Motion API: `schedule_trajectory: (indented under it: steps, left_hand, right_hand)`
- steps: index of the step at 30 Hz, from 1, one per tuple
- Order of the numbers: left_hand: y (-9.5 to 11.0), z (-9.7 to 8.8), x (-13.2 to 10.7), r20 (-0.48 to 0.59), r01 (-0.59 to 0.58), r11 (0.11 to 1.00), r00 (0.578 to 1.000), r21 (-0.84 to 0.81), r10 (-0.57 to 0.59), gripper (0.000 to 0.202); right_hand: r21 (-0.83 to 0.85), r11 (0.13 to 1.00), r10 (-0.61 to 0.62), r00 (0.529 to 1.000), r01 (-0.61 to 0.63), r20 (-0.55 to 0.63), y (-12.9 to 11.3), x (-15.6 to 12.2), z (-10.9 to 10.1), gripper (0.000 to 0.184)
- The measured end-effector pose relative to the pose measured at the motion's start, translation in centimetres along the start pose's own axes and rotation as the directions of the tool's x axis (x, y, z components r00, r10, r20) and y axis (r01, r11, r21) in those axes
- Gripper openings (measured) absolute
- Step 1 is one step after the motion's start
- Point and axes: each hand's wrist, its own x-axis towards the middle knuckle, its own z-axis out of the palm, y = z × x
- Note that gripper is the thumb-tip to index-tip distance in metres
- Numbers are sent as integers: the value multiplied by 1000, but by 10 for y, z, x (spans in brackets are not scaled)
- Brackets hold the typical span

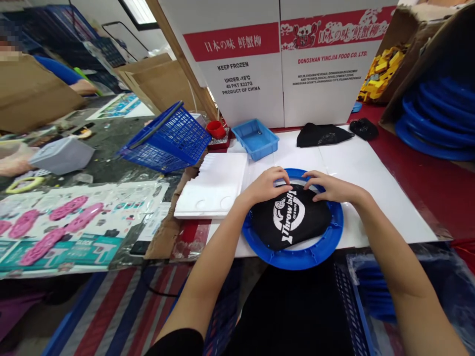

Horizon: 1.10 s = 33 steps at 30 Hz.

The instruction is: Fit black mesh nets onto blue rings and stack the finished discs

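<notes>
A black cloth disc [311, 222] with white "Throw ball" lettering lies inside a blue plastic ring [293, 260] in front of me. The cloth's upper edge shows a mesh weave. My left hand [270, 186] has its thumb and fingers closed at that upper edge. Across from it, my right hand [329, 188] curls its fingers over the cloth's upper right edge, thumb lower down on the cloth. A pale inner band shows between cloth and ring at the top and lower right. Some fingertips are hard to make out.
A blue tray [256, 141], a white foam slab [215, 185] and a blue basket [170, 141] stand to the left. Black cloth pieces [322, 136] lie behind the ring. White cartons [245, 74] wall off the back. Blue rings [438, 118] fill a box at right.
</notes>
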Motion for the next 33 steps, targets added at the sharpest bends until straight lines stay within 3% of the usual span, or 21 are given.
schedule_trajectory:
  steps: [3, 6, 12, 16, 21, 25, 33]
  left_hand:
    - [-9, 14, -5, 88, -9, 978, 996, 207, -9, 31]
    - [-3, 31, -9, 156, 20, 927, 984, 375, -84, 49]
    - [23, 46, -10, 122, 107, 871, 975, 479, -187, 24]
    - [25, 46, -9, 103, 143, 896, 974, 419, -204, 15]
    - [16, 46, -8, -13, 182, 957, 983, 227, -184, 7]
    - [10, 47, -3, -57, 213, 971, 976, 108, -208, 8]
    - [8, 48, 1, -91, 275, 961, 958, 13, -273, 11]
  right_hand:
    - [15, 1000, -3, 999, 2, 33, 1, -3, -6, 28]
    - [0, 1000, 1, 1000, -1, 24, 2, -4, -7, 25]
    - [-140, 987, -88, 990, 73, -110, -4, 6, 11, 27]
    - [-301, 951, -120, 984, 75, -135, -9, 12, 26, 23]
    - [-272, 957, -143, 981, 104, -129, -8, 14, 29, 13]
    - [-193, 981, -41, 986, 9, -161, -13, 15, 27, 2]
    - [-132, 984, 89, 972, -119, -217, -23, 26, 29, 11]
